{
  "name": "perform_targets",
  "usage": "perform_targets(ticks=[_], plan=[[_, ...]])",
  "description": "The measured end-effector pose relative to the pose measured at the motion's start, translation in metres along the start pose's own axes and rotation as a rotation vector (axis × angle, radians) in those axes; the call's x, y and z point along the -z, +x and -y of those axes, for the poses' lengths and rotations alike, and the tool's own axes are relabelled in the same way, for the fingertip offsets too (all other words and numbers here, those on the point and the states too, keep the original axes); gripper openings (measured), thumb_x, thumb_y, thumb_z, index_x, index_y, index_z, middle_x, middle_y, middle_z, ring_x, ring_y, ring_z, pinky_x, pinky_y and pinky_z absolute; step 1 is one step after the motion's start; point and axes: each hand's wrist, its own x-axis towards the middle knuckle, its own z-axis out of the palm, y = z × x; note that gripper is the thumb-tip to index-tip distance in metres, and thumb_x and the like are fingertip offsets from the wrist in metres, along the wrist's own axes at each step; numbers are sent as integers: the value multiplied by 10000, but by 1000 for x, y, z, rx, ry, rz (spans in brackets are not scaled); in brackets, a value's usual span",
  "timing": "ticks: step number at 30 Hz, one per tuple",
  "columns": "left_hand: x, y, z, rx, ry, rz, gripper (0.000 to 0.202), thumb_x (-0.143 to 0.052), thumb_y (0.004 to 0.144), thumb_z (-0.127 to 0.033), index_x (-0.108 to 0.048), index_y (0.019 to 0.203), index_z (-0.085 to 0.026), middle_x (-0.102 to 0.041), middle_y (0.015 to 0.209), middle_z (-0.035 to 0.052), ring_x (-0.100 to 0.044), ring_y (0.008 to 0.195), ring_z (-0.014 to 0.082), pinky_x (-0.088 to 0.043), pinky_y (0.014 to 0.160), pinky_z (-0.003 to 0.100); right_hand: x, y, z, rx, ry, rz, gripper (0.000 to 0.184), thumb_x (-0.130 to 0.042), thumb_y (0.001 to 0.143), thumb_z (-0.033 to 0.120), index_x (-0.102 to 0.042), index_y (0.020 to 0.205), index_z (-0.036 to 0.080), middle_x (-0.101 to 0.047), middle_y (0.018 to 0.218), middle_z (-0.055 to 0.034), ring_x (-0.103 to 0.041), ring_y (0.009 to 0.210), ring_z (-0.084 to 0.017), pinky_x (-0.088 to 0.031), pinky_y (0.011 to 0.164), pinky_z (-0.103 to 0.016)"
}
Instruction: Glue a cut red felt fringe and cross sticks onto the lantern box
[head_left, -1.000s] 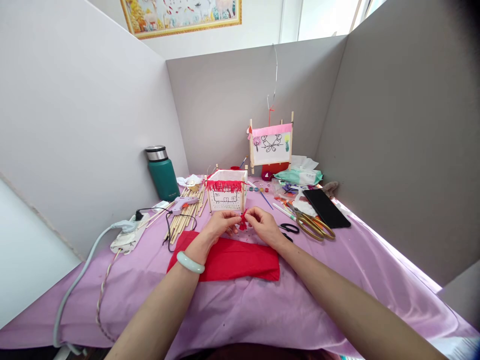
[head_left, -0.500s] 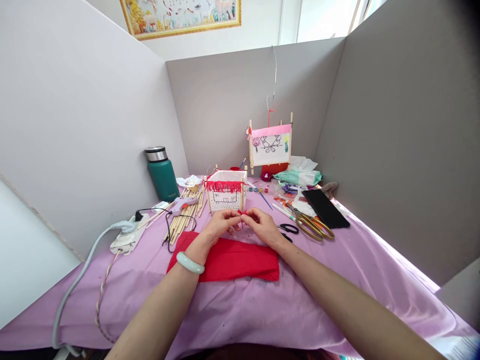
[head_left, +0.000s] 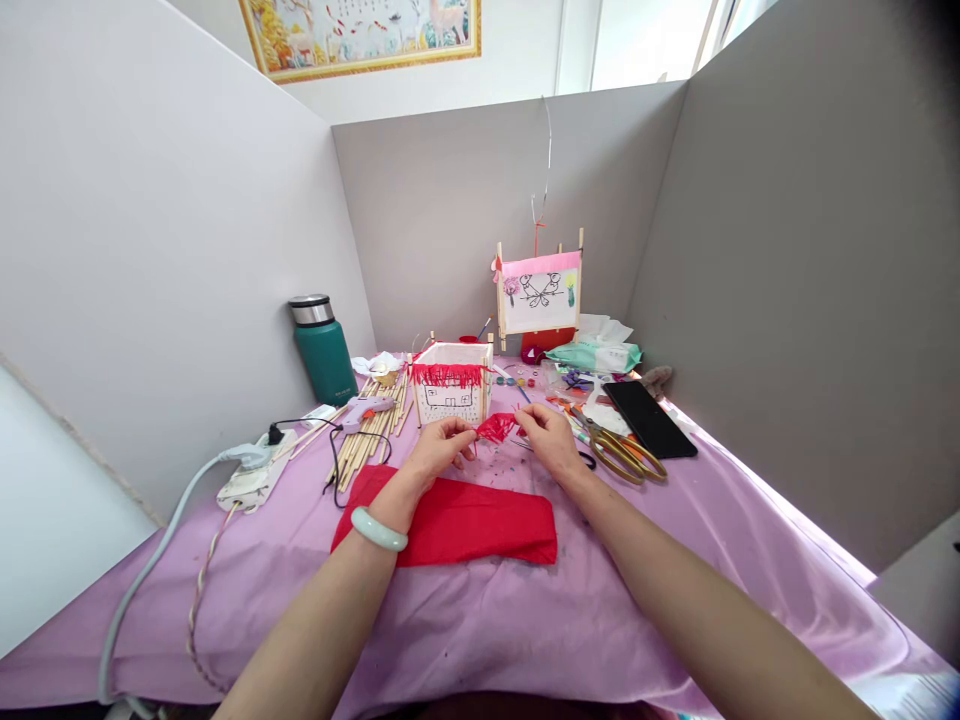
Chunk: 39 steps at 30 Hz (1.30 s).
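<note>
Between my two hands, a small piece of fringed red paper (head_left: 495, 428) is stretched out. My left hand (head_left: 442, 447), with a pale green bangle (head_left: 379, 529) on its wrist, pinches the piece's left end. My right hand (head_left: 544, 440) holds its right end. Below them, a folded red paper sheet (head_left: 480, 525) lies flat on the lilac cloth (head_left: 600, 590). Just behind my left hand stands a white box lantern (head_left: 450, 395) with a wooden frame, a drawn house and a red fringe.
Bundled wooden sticks (head_left: 367, 440) and a glue gun (head_left: 367, 408) lie left of the lantern, near a power strip (head_left: 255, 480) and a green flask (head_left: 324, 350). Gold scissors (head_left: 622, 450) and a black phone (head_left: 649, 420) lie right. A finished lantern panel (head_left: 538, 295) stands behind.
My hands have moved apart. The red piece, bunched between my fingers before, is now spread out with its fringe visible.
</note>
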Motion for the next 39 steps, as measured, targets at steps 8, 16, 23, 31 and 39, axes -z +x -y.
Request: perform_targets(ticks=[8,16,23,31,39], plan=[[4,9,11,-6,317,-149,57,-552,782,-140,-606,798,-136,-629,642,17,-591,566,128,-449,511,212,7,2,2,-55,212,46,225,-539,741,378,-529,654,170,-500,619,31,-440,615,-107,-345,609,-227],[2,5,1,-260,155,-85,193,-557,812,-227,-647,952,-127,-674,1020,78,-605,966,174,-457,856,274,0,-6,12,-153,470,317,171,-575,707,321,-543,653,162,-522,625,25,-455,606,-95,-361,604,-227],[-1,1,3,-98,-40,136,244,-696,658,-340,-588,710,-127,-587,629,-9,-494,559,89,-374,552,210,-3,-7,11,-118,277,345,233,-519,763,393,-542,710,168,-554,643,14,-499,602,-109,-395,603,-236],[2,10,15,-266,191,57,152,-614,720,-283,-579,694,-137,-561,612,-12,-470,554,95,-359,547,216,6,-5,7,302,-330,72,247,-479,838,280,-613,1018,179,-638,1040,-73,-576,881,-173,-417,860,-325],[1,10,21,-450,390,128,133,-537,762,-204,-646,784,-131,-600,668,13,-485,580,106,-369,562,218,-4,-15,15,459,-391,395,346,-493,792,148,-615,1114,184,-646,1057,-64,-523,992,-194,-387,912,-345]])
